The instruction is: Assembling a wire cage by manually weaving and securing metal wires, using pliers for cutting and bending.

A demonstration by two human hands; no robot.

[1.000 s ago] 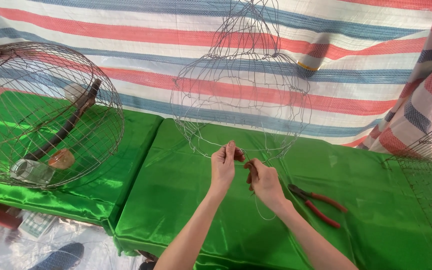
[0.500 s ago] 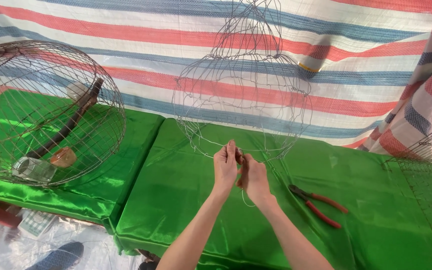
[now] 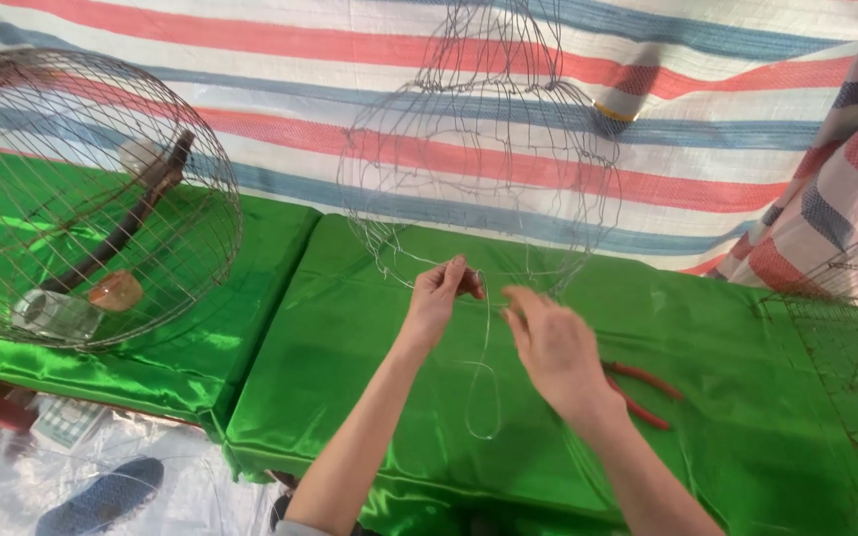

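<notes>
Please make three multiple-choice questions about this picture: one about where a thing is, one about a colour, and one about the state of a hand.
1. Where do the pliers lie?
A. on the green cloth, beside the right hand
B. inside the round cage on the left
C. on the floor

2. What colour are the handles of the pliers?
A. blue
B. red
C. yellow

3. What is the left hand doing?
A. resting flat on the cloth
B. holding the pliers
C. pinching thin wire at the base of the wire frame

Answers:
1 A, they lie on the green cloth just past the right hand.
2 B, both handles are red.
3 C, its fingertips close on the wire below the wire frame.
</notes>
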